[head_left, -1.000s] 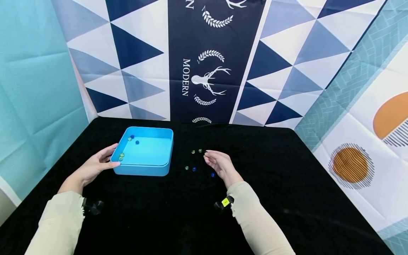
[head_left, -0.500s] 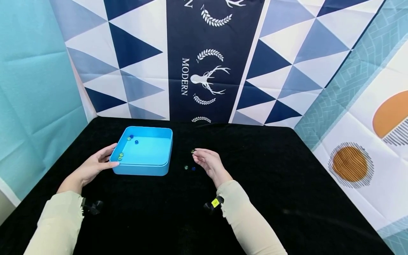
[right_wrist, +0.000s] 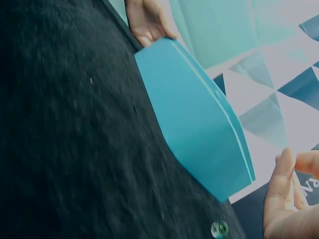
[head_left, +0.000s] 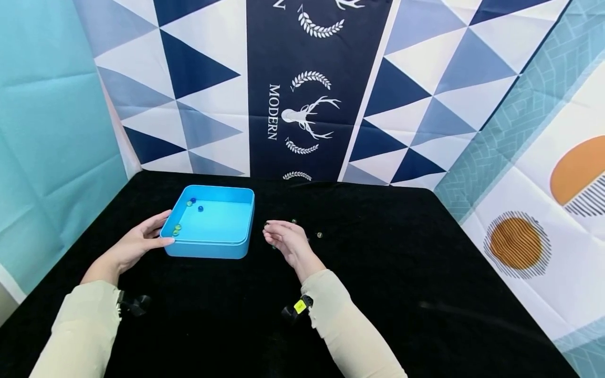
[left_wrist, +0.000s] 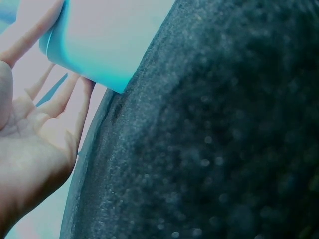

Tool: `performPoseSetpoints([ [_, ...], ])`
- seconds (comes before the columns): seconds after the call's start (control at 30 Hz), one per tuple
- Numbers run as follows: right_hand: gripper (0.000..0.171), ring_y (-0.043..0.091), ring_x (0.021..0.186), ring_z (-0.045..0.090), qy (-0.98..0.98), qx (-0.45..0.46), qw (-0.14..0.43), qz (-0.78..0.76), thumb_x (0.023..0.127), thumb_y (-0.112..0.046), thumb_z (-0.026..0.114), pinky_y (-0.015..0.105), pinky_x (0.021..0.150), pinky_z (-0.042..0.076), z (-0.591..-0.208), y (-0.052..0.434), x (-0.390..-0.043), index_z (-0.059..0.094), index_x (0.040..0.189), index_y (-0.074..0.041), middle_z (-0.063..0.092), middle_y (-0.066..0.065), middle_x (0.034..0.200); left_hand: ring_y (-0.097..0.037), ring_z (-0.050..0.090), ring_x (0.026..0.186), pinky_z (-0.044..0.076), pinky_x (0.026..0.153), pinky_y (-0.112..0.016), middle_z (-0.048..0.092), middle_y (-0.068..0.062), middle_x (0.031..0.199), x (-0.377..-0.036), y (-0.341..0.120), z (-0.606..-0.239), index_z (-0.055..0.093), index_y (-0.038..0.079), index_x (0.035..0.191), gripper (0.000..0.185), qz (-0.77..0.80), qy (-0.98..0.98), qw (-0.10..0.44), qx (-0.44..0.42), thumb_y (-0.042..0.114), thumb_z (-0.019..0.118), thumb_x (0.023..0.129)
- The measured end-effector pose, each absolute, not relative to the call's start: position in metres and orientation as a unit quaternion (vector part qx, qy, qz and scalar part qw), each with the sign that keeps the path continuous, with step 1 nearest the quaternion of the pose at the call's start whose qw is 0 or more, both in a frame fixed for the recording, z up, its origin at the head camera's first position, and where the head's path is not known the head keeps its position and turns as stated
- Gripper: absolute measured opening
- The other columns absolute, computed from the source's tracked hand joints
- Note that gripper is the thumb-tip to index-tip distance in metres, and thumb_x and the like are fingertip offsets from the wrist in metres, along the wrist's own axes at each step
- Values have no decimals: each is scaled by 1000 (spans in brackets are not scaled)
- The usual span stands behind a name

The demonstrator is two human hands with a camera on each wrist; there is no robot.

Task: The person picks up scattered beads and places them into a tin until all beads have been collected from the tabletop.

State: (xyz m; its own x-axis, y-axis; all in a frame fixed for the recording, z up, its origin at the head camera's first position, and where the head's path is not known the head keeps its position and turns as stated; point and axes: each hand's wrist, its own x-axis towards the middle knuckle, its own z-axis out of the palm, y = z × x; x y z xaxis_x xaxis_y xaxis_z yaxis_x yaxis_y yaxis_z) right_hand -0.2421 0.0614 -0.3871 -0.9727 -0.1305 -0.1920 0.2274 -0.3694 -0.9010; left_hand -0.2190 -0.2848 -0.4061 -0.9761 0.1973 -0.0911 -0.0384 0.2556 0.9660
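Observation:
A shallow blue box [head_left: 238,220] stands on the black cloth left of centre, with several small marbles [head_left: 177,229] inside along its left wall. My left hand [head_left: 142,241] rests against the box's left side with straight fingers; the left wrist view shows the palm [left_wrist: 30,134] beside the box's corner [left_wrist: 94,40]. My right hand [head_left: 282,239] hovers just right of the box, its fingers curled and pinching a small dark marble [head_left: 266,224] at the tips. In the right wrist view those fingers [right_wrist: 286,191] are close to the box's wall [right_wrist: 199,119].
Loose marbles lie on the cloth right of my right hand: one [head_left: 294,221] behind it and one [head_left: 319,234] further right. Another marble [right_wrist: 219,229] lies under the hand in the right wrist view. Patterned backdrops enclose the table on three sides.
My right hand has moved left from the loose marbles toward the box, with its fingertips pinched together. The left hand and the box have stayed in place.

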Motion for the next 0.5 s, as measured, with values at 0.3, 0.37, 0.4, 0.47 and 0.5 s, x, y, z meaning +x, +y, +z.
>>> performPoseSetpoints([
  [0.3, 23, 11, 60, 60, 558, 20, 126, -820, 81, 9, 61, 21, 59, 51, -382, 35, -233, 61, 104, 10, 64, 7, 71, -42, 16, 132, 19, 103, -60, 8, -23, 152, -221, -284, -407, 6, 11, 151, 85, 603, 790, 103, 41, 21, 64, 89],
  [0.37, 22, 11, 60, 61, 562, 20, 129, -817, 80, 9, 63, 22, 60, 51, -381, 31, -232, 63, 102, 10, 64, 7, 71, -42, 16, 133, 19, 103, -60, 8, -22, 152, -221, -284, -407, 6, 11, 151, 85, 603, 790, 104, 42, 21, 64, 89],
  [0.4, 21, 11, 61, 61, 564, 19, 131, -815, 80, 8, 63, 22, 60, 52, -380, 29, -232, 63, 101, 9, 64, 7, 71, -42, 16, 133, 19, 103, -60, 8, -22, 152, -221, -284, -407, 6, 11, 151, 85, 603, 790, 104, 41, 21, 64, 89],
  [0.47, 21, 12, 62, 62, 569, 20, 137, -811, 80, 7, 65, 23, 62, 52, -379, 24, -231, 65, 101, 8, 65, 7, 73, -42, 15, 133, 19, 103, -60, 8, -22, 152, -221, -284, -407, 6, 12, 151, 85, 603, 790, 104, 40, 21, 64, 89],
  [0.5, 21, 12, 63, 62, 571, 21, 141, -808, 79, 7, 65, 23, 63, 52, -377, 22, -231, 65, 101, 7, 65, 7, 73, -42, 15, 133, 19, 103, -60, 7, -22, 152, -220, -284, -407, 6, 12, 151, 85, 602, 791, 104, 40, 21, 64, 89],
])
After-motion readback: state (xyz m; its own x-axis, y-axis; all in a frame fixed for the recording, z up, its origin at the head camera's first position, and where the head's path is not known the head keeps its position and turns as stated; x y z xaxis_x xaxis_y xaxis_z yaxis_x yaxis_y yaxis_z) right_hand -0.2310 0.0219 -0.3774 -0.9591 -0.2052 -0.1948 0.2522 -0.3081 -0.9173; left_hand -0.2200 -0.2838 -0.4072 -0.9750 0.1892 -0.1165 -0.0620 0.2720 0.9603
